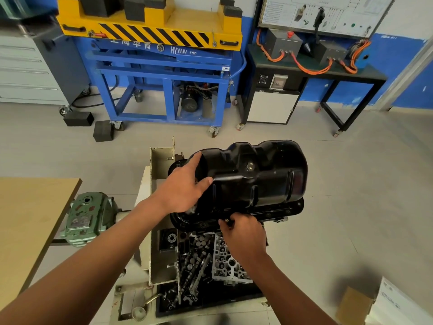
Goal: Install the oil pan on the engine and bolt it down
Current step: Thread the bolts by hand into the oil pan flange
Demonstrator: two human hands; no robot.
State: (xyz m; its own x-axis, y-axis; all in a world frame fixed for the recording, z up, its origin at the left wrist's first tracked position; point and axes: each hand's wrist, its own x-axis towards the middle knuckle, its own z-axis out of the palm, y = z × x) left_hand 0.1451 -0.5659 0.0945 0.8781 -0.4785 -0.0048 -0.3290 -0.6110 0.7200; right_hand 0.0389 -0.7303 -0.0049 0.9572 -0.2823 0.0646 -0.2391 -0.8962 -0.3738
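At frame centre the oil pan (257,179) already sits in place, the left hand (182,191) pressing it with straight fingers while the right hand (244,233) pinches what looks like a bolt (226,220) at the pan's near flange, so bolting seems barely begun.

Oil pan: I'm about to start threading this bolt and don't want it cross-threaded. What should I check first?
1. The oil pan seated flat: cannot tell, the joint below is hidden.
2. The left hand steadies the pan: ok, laid flat on its left end.
3. The right hand holds a bolt at the near flange: ok, pinched.
4. The bolt lines up with its hole: cannot tell, fingers cover it.
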